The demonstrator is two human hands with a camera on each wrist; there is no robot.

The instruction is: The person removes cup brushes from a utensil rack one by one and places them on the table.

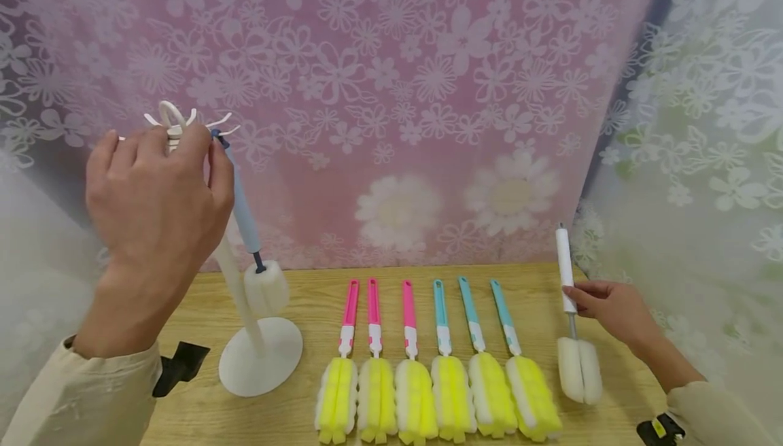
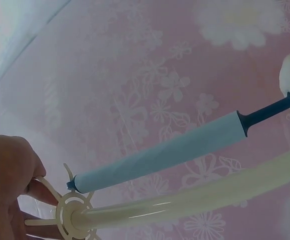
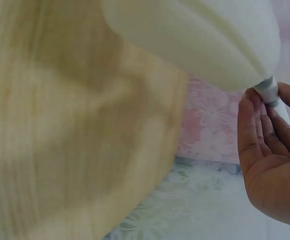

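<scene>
On the left stands a white rack stand [image 1: 230, 272] with a round base [image 1: 269, 344] and curved hooks at its top. My left hand [image 1: 158, 194] grips that top from above, fingers among the hooks in the left wrist view. Beside the pole hangs a sponge brush with a light blue handle [image 1: 245, 215], its top end at a hook and close to my left thumb. At the far right my right hand [image 1: 619, 315] pinches the white handle [image 1: 565, 269] of another sponge brush between thumb and fingers. Its white sponge head [image 1: 580, 371] points down.
Between the hands, three pink-handled brushes [image 1: 408, 310] and three teal-handled brushes [image 1: 468, 303] with yellow-and-white sponge heads lie in a row on the wooden table [image 1: 306, 289]. A pink flowered curtain [image 1: 404, 92] hangs behind the table; pale flowered sheeting [image 1: 716, 181] flanks it on the right.
</scene>
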